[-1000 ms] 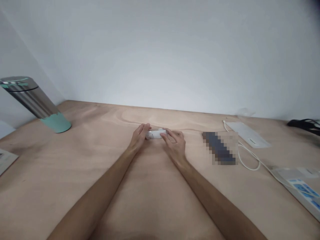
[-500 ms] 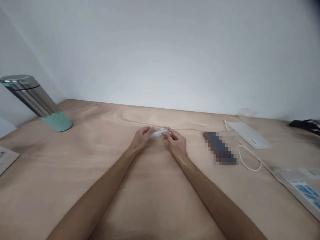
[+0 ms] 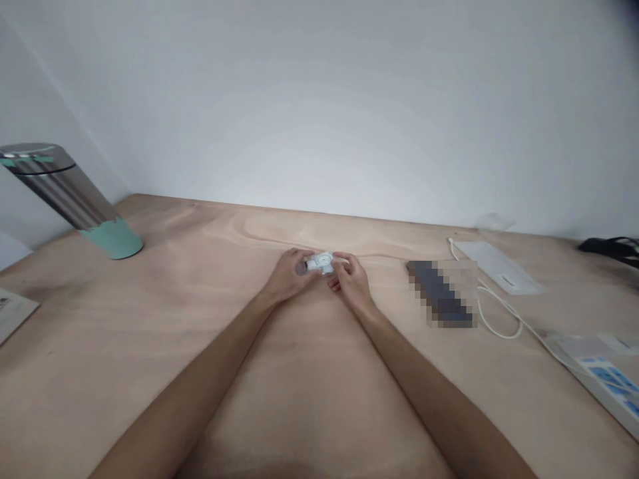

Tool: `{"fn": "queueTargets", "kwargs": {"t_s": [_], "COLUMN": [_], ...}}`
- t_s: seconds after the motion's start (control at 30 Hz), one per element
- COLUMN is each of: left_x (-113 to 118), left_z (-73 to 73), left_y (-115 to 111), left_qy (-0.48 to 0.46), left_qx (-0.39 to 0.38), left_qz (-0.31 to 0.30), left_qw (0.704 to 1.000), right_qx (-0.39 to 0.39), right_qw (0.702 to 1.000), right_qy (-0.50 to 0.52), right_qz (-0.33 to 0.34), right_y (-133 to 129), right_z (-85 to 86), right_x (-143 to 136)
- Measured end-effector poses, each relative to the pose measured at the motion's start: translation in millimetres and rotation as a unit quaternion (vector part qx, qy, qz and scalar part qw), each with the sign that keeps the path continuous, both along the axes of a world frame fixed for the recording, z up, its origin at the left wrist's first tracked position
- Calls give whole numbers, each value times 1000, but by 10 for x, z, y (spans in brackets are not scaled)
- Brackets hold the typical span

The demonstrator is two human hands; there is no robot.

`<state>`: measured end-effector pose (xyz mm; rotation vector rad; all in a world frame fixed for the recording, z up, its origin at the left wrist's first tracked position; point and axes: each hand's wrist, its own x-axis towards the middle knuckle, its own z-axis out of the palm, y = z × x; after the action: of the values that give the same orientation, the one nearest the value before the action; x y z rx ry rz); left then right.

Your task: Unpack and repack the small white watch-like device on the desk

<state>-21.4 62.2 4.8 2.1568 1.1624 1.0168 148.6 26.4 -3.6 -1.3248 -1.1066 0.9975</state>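
Note:
A small pale object with a round printed mark [image 3: 323, 260] is held between my two hands over the middle of the wooden table [image 3: 299, 359]. My left hand [image 3: 288, 277] grips its left end, thumb in front and fingers behind. On the right end, my right hand [image 3: 353, 278] pinches it between thumb and fingertips, its lower fingers curled beneath. What exactly the object is cannot be made out.
A steel and mint-green bottle [image 3: 97, 209] stands at the left. On the right lie a blurred-out dark item [image 3: 442, 294], a white cable [image 3: 502, 336], a translucent sleeve [image 3: 502, 267], a blue-printed packet [image 3: 609, 382] and a black strap [image 3: 606, 247].
The pale object has turned so that a broad face with a round mark now shows. My left thumb has shifted to its front edge, and my right fingers have changed their grip.

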Motion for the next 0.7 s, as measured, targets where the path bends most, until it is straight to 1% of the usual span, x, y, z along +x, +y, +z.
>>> {"fn": "queueTargets", "kwargs": {"t_s": [0.13, 0.27, 0.33, 0.43, 0.5, 0.7], "left_x": [-8, -8, -8, -12, -17, -26], "left_z": [-52, -64, -59, -57, -58, -26], "left_y": [21, 25, 29, 44, 54, 32], "left_qy": [1, -12, -25, -73, -94, -85], "left_qx": [4, -11, -28, -72, -95, -98], "left_qz": [4, 20, 43, 80, 93, 83], "left_qw": [1000, 1000, 998, 992, 987, 988], "right_qx": [1, 6, 7, 4, 3, -2], "right_qw": [999, 998, 997, 997, 997, 996], "right_qy": [-36, -63, -67, -69, -77, -81], "right_qz": [11, 20, 22, 24, 28, 36], "right_y": [-6, -16, -21, -26, -29, -55], "right_z": [-26, -13, 1, 16, 21, 50], "right_x": [-5, -10, -16, -18, -15, -12]}}
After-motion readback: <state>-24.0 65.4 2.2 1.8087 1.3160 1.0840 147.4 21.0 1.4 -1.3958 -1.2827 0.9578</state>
